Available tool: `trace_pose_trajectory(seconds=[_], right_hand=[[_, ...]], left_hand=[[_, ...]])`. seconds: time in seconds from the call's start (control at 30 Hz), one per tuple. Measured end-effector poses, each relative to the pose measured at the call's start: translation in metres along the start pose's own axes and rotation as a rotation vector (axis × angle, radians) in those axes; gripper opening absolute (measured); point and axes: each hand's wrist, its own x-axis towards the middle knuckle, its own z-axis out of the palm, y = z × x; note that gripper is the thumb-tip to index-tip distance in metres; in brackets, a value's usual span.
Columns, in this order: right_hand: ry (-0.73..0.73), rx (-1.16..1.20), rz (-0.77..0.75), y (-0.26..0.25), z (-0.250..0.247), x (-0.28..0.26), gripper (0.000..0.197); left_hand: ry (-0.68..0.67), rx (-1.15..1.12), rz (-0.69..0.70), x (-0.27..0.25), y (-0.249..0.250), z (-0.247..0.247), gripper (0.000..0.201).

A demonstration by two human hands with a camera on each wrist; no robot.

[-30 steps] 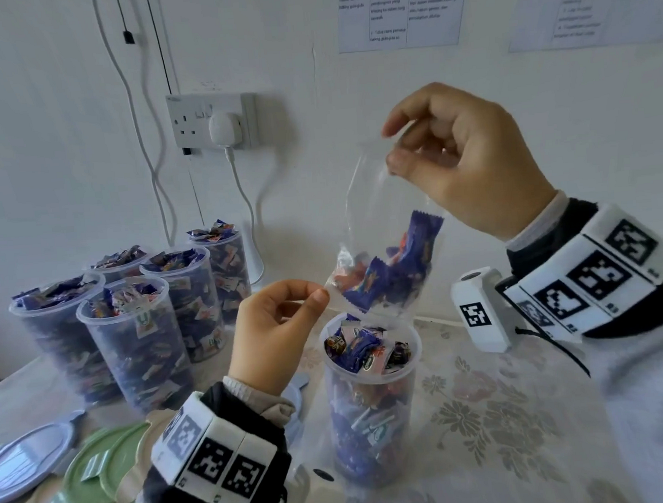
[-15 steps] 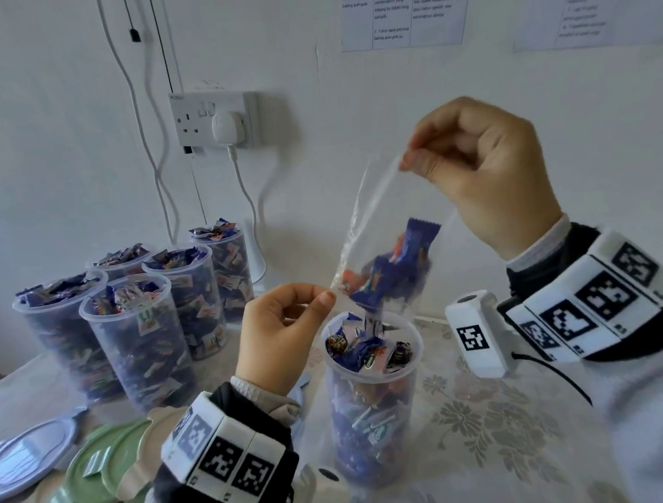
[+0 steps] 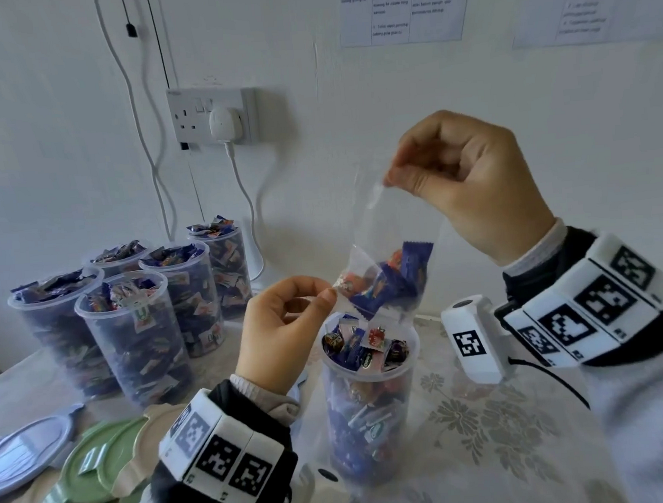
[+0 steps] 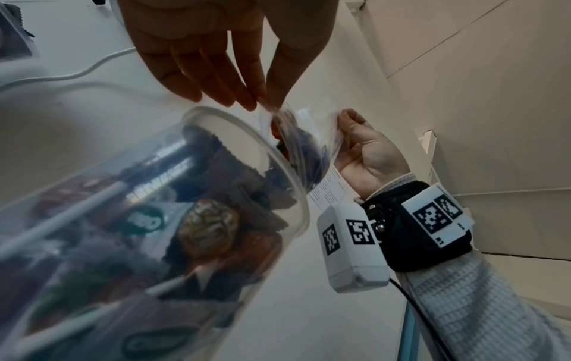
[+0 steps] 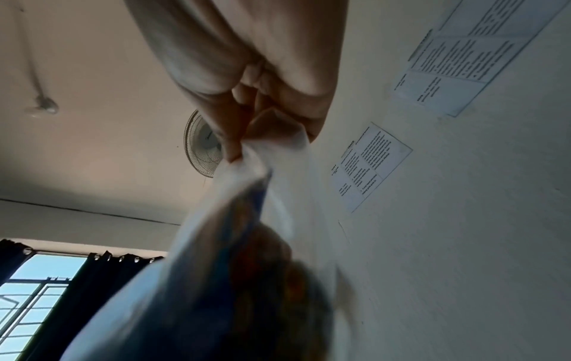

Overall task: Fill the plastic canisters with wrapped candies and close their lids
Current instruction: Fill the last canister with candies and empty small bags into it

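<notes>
Head view: clear plastic bag (image 3: 391,254) hangs tilted above the open canister (image 3: 371,403), which is the landmark here. Right hand (image 3: 471,184) pinches the bag's top corner, up and right of the canister. Left hand (image 3: 284,330) pinches the bag's lower edge just left of the canister rim, thumb and forefinger together on the film. Wrapped candies (image 3: 388,282) bunch at the bag's low end, directly over the canister mouth; the canister is filled to the rim. Five filled canisters (image 3: 138,334), lidless, cluster well left of it, toward the wall. Stack of lids (image 3: 81,465) lies left and nearer the table's (image 3: 494,429) front edge. Bare tablecloth to the right of the canister, under the right wrist.

Left wrist view: canister rim (image 4: 287,175) fills the lower left, with candy wrappers visible through the wall. Left fingertips (image 4: 247,97) clamp the film just above the rim. Right hand (image 4: 367,151) grips the bag's far end beyond the rim, apart from the canister.

Right wrist view: right fingers (image 5: 235,146) are closed tight on the bunched bag top (image 5: 262,156). Bag contents below are blurred. Canister not visible. Wall with posted sheets (image 5: 370,168) sits close on the right.
</notes>
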Motion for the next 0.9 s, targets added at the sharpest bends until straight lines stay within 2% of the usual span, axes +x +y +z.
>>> trace_pose_trajectory(seconds=[0.03,0.1,0.17,0.27,0.37,0.5,0.57,0.63,0.73,0.9], right_hand=[[0.002,0.006,0.005,0.000,0.000,0.000,0.017],[0.027,0.023,0.001,0.000,0.000,0.000,0.016],[0.017,0.023,0.004,0.000,0.001,-0.001,0.017],[0.016,0.008,0.003,0.001,0.002,-0.002,0.017],[0.031,0.002,0.005,0.002,0.000,-0.002,0.017],[0.036,0.003,0.024,0.002,-0.001,-0.001,0.016],[0.055,0.002,0.021,0.001,-0.002,0.000,0.015],[0.079,-0.004,0.014,0.000,-0.003,0.001,0.014],[0.094,-0.004,0.018,0.001,-0.003,0.001,0.013],[0.029,-0.022,0.017,0.001,0.000,0.000,0.015]], left_hand=[[-0.022,-0.026,-0.005,0.000,0.003,0.001,0.002],[-0.059,-0.044,-0.003,0.000,0.003,0.004,0.026],[-0.056,-0.014,-0.005,0.001,0.003,0.006,0.036],[-0.040,-0.024,0.004,0.001,0.006,0.008,0.027],[-0.041,-0.074,0.008,0.002,0.008,0.009,0.005],[-0.025,-0.038,0.036,0.005,0.010,0.010,0.003],[-0.016,-0.036,0.045,0.006,0.012,0.010,0.016],[-0.020,-0.059,0.050,0.006,0.012,0.009,0.020],[-0.037,-0.058,0.046,0.005,0.011,0.008,0.002],[0.023,0.005,0.100,0.006,0.005,0.009,0.016]])
